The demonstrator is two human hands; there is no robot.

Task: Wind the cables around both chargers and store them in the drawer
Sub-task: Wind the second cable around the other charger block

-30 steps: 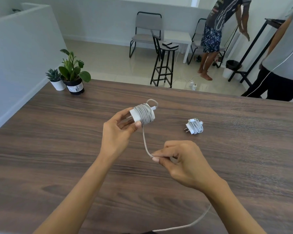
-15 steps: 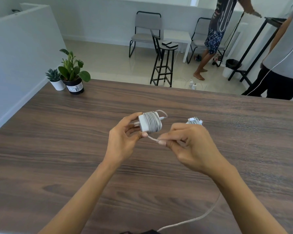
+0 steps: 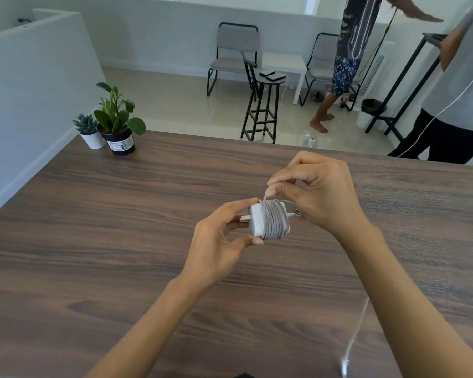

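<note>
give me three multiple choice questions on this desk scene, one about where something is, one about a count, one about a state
1. Where do the potted plants stand on the dark wooden table?
A. far left corner
B. near right edge
C. centre

2. How many potted plants are there?
A. one
B. two
C. four

3. What state is the white square charger in?
A. bare, no cable on it
B. lying alone on the table
C. held up, with grey cable coiled around it

Answers:
1. A, since the small succulent in a white pot and the leafy plant in a black pot sit by the far left corner.
2. B, since only those two pots show.
3. C, since the left hand grips the charger by its plug end while the right hand pinches the grey cable above the coils.
</note>
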